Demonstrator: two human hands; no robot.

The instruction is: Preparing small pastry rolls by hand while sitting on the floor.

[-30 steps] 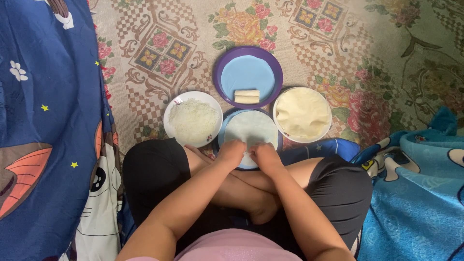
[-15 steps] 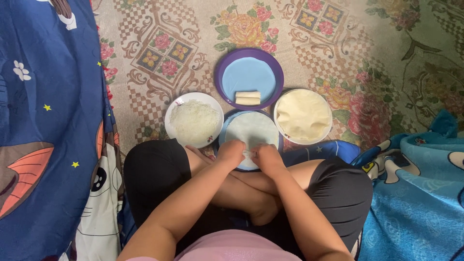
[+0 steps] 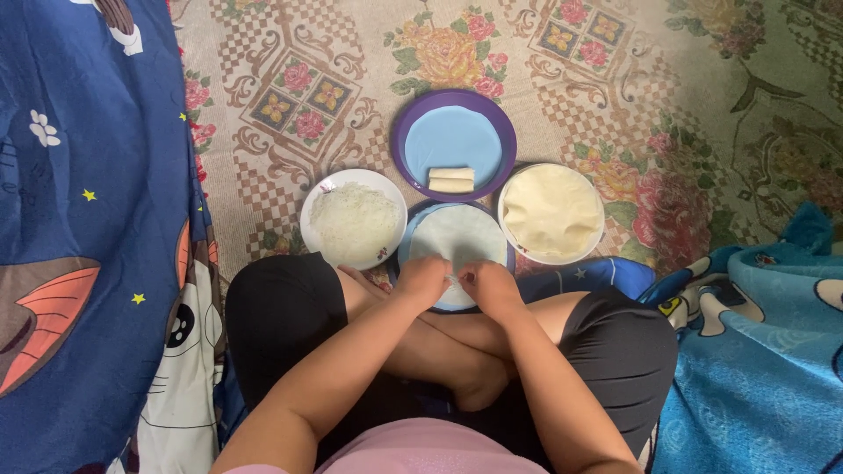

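I sit cross-legged on a patterned mat. A thin pale wrapper (image 3: 457,235) lies spread on a blue plate (image 3: 504,252) in front of my knees. My left hand (image 3: 422,279) and my right hand (image 3: 490,287) meet over the wrapper's near edge, fingers pinched on it and on a little white filling between them. To the left stands a white plate of shredded white noodles (image 3: 355,219). At the right is a white plate holding a stack of wrappers (image 3: 551,211). Beyond, a purple plate (image 3: 402,140) carries two finished pale rolls (image 3: 451,179).
A dark blue patterned blanket (image 3: 79,219) covers the floor on the left. A light blue cartoon blanket (image 3: 755,351) lies bunched at the right. The floral mat (image 3: 290,79) stretches away behind the plates.
Both hands have drawn slightly closer together at the wrapper's near edge. The plates have not moved.
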